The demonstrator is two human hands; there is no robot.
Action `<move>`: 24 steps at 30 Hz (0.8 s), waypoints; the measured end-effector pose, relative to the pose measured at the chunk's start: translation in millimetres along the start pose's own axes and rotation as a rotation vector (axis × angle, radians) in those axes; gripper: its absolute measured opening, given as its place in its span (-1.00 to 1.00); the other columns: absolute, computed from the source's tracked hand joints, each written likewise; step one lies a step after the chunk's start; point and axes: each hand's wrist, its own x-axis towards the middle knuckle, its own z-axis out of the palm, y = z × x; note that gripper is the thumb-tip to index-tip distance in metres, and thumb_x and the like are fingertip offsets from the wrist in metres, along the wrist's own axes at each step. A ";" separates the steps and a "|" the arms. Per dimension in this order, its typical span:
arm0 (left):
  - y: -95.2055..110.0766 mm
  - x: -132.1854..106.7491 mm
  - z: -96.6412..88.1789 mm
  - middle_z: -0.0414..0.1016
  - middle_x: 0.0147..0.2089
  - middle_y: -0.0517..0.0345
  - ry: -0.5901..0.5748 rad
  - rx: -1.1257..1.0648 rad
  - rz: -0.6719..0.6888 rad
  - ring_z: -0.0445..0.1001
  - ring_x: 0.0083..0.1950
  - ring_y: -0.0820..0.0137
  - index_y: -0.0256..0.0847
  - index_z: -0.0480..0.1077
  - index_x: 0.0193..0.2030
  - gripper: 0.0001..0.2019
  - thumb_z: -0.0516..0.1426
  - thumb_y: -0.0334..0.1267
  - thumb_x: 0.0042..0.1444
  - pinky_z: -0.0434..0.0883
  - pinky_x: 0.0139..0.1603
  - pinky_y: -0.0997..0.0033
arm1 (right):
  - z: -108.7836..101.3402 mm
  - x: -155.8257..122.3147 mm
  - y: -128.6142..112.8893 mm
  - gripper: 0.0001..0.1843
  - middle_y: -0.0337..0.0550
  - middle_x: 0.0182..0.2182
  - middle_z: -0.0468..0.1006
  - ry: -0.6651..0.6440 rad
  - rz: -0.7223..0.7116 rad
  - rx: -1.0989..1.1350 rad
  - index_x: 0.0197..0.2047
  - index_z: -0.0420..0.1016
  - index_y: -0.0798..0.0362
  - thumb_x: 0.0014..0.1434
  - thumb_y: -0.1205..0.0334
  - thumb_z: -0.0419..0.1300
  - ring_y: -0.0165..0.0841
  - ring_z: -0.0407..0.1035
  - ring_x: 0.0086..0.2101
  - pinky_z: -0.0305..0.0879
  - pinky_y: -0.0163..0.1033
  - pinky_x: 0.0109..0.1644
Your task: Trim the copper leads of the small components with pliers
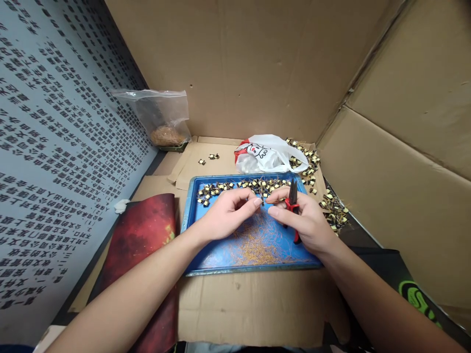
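Observation:
Over a blue tray (pixel 188 211), my left hand (pixel 231 211) pinches a small dark part, mostly hidden by the fingertips; it may be one of the little yellow-and-black wound coils. My right hand (pixel 305 220) holds red-handled pliers (pixel 292 203) in the palm, with the dark jaws pointing up and away. Its thumb and forefinger are close to the left fingertips, at what looks like a thin copper wire. Several yellow-and-black coils (pixel 263 186) with wire ends lie along the tray's far side. Copper wire clippings (pixel 255 247) cover its near middle.
A white plastic bag (pixel 270 153) sits behind the tray. More coils (pixel 334 211) are heaped to the right. A clear zip bag (pixel 167 122) stands at the back left. A red mat (pixel 143 240) lies left; cardboard walls (pixel 257 63) enclose the back and right.

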 end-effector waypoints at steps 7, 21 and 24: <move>-0.7 0.3 0.4 0.32 -0.39 0.22 -0.007 -0.029 0.005 0.23 -0.36 0.45 -0.25 0.39 -0.35 -0.56 0.13 0.07 0.43 0.21 -0.32 0.42 | 4.7 3.9 -6.6 -0.77 -0.19 -0.35 0.59 0.061 -0.112 -0.083 -0.31 0.66 0.04 0.17 0.05 0.48 -0.41 0.30 -0.46 0.21 -0.20 -0.33; 1.0 0.1 -0.3 0.38 -0.39 0.19 -0.021 -0.006 -0.014 0.28 -0.35 0.44 -0.25 0.42 -0.35 -0.54 0.12 0.10 0.42 0.23 -0.29 0.41 | 4.6 2.5 -4.0 -0.72 -0.26 -0.49 0.44 0.045 -0.077 -0.069 -0.27 0.66 0.03 0.21 -0.02 0.45 -0.36 0.26 -0.47 0.14 -0.20 -0.39; 0.8 -0.1 -0.7 0.36 -0.39 0.20 -0.010 -0.006 -0.017 0.26 -0.35 0.44 -0.25 0.41 -0.35 -0.54 0.12 0.10 0.43 0.22 -0.30 0.41 | 4.7 3.3 -2.8 -0.70 -0.25 -0.48 0.44 0.050 -0.094 -0.064 -0.36 0.62 0.03 0.21 -0.01 0.46 -0.37 0.28 -0.45 0.18 -0.20 -0.35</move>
